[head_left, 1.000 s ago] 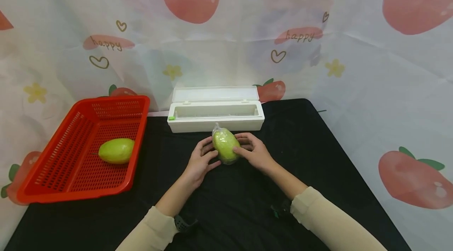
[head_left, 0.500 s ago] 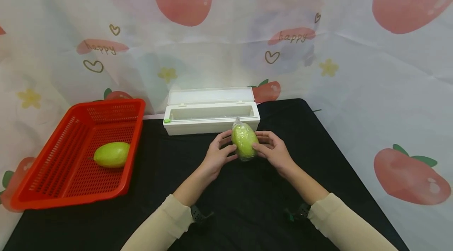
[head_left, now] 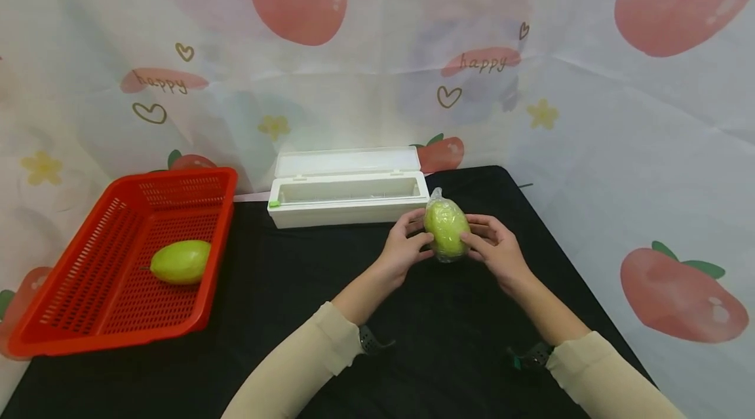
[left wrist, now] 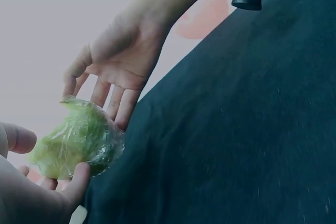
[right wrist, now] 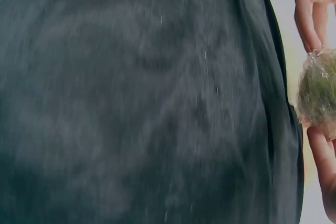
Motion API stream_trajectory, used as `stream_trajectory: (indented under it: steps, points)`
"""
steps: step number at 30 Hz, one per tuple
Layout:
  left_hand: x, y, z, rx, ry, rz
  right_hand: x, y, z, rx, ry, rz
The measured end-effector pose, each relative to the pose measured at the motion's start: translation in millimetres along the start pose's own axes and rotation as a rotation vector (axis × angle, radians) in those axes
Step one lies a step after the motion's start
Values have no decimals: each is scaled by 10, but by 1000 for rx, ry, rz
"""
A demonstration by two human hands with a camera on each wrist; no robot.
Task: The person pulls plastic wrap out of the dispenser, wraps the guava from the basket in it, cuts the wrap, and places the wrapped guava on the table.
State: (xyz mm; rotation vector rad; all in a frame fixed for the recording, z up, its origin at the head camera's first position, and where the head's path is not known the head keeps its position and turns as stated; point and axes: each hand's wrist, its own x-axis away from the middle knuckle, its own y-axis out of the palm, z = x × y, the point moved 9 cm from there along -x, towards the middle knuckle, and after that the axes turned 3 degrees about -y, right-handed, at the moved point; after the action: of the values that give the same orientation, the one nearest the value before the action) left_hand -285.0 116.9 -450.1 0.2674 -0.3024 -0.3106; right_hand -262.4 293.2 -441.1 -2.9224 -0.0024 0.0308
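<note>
Wrapped fruit [head_left: 447, 229] held beside the front right corner of the white box [head_left: 349, 214]

The left hand [head_left: 402, 245] grips the fruit on its left side, the thumb towards the front. The right hand [head_left: 498, 245] grips the opposite side, its thumb on the front and its other fingers reaching around towards the back. The fruit is pale green and oval, stands roughly upright between the two palms, and is covered in shiny, wrinkled clear plastic that gathers into a small tuft [head_left: 436, 194] at the top. In the right wrist view it is partly cut off by the edge.

The white box sits at the far side of the counter [head_left: 253, 314], which is covered with black cloth. Its lid [head_left: 348, 162] is tipped back, showing a long, narrow hollow, and a small green tab [head_left: 274, 204] marks its left end.

At the left stands a red basket [head_left: 221, 248] with slotted sides. Inside lies a second green fruit [head_left: 181, 261] on its side, near the right wall, its thin stem pointing left.

Both arms wear cream sleeves [head_left: 295, 366] and dark wrist straps [head_left: 370, 339]. Behind the counter hangs a pale sheet [head_left: 377, 98] printed with red fruit, yellow flowers, hearts and the word "happy".
</note>
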Motion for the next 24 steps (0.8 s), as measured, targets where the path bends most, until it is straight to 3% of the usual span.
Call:
stream_trajectory:
  steps: [9, 24]
  points:
    - [-205, 253, -149, -5, -12, 10, 20, -292, 99, 40, 31, 49]
    - [-419, 340, -347, -21, -39, -31, -79, -408, 183, 149, 72, 27]
